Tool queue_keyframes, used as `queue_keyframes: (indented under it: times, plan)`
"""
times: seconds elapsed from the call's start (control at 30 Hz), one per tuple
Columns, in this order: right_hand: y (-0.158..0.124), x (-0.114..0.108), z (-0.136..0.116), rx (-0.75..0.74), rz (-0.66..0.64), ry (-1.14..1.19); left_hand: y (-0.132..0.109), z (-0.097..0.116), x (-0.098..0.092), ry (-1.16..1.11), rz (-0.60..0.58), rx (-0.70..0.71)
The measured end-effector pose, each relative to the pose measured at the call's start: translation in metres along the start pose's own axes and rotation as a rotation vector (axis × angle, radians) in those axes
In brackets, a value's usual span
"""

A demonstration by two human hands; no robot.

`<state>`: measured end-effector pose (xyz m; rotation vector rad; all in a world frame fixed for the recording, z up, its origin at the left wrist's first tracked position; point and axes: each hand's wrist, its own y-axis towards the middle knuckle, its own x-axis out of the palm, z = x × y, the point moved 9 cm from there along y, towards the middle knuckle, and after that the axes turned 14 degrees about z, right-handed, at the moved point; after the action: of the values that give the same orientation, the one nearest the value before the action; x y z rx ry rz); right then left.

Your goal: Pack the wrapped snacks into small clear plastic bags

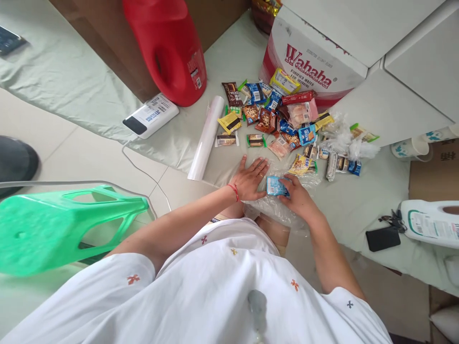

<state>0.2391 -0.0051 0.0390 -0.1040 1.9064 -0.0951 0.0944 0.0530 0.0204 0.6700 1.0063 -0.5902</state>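
My left hand (251, 177) lies flat with fingers spread on a clear plastic sheet (279, 205) spread on the pale green cloth. A red string circles that wrist. My right hand (296, 193) grips a small blue snack packet (276, 186) and holds it down on the plastic sheet, right beside my left hand. Beyond both hands lies a pile of several small wrapped snacks (276, 119) in brown, blue, yellow and pink wrappers.
A white roll (207, 138) lies left of the snacks. A red jug (168, 48) and a white box (150, 114) sit at the far left, a Wahaha carton (308, 62) behind. A green plastic stool (53, 224) lies at left, a black phone (383, 238) and white jug (430, 222) at right.
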Motion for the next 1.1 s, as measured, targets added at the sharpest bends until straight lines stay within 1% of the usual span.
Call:
queue_keyframes:
  times: [0.1, 0.2, 0.4, 0.47, 0.53, 0.57, 0.63, 0.7, 0.77, 0.8, 0.87, 0.93, 1.0, 1.03, 1.1]
  plan:
    - [-0.004, -0.005, 0.01, 0.012, 0.03, 0.015, 0.001, -0.001, 0.0, 0.0, -0.026, -0.002]
    - [-0.007, -0.009, 0.012, 0.014, 0.066, 0.023, 0.001, 0.0, 0.0, -0.004, -0.034, -0.004]
    - [-0.014, -0.008, -0.002, 0.02, 0.061, 0.003, 0.0, -0.001, -0.002, -0.021, -0.03, -0.01]
    - [-0.009, -0.015, -0.006, -0.013, 0.095, 0.056, 0.0, -0.001, -0.002, -0.032, -0.017, -0.009]
    - [0.005, -0.033, 0.003, -0.012, 0.181, 0.11, 0.0, -0.002, -0.003, -0.042, 0.008, -0.009]
    - [0.017, -0.044, 0.013, 0.017, 0.236, 0.118, 0.0, -0.003, -0.003, -0.046, 0.022, -0.011]
    - [0.047, -0.069, 0.041, 0.115, 0.341, 0.075, 0.0, -0.004, -0.003, -0.049, 0.04, -0.021]
    - [0.083, -0.092, 0.068, 0.197, 0.41, -0.035, 0.0, -0.005, -0.002, -0.051, 0.046, -0.035]
    - [0.12, -0.105, 0.082, 0.2, 0.42, -0.168, 0.0, -0.005, -0.002, -0.056, 0.046, -0.051]
    - [0.138, -0.107, 0.085, 0.175, 0.405, -0.189, 0.0, -0.006, -0.003, -0.06, 0.045, -0.057]
    - [0.165, -0.103, 0.083, 0.103, 0.327, -0.211, 0.0, -0.005, -0.003, -0.064, 0.046, -0.058]
    - [0.179, -0.095, 0.079, 0.052, 0.241, -0.235, 0.0, -0.004, -0.004, -0.063, 0.041, -0.043]
    - [0.182, -0.093, 0.077, 0.042, 0.207, -0.269, 0.0, -0.003, -0.003, -0.06, 0.031, -0.019]
    - [0.179, -0.097, 0.078, 0.05, 0.22, -0.276, -0.001, -0.003, -0.003, -0.06, 0.027, -0.007]
    - [0.168, -0.112, 0.08, 0.073, 0.28, -0.263, -0.002, -0.003, -0.004, -0.064, 0.031, 0.013]
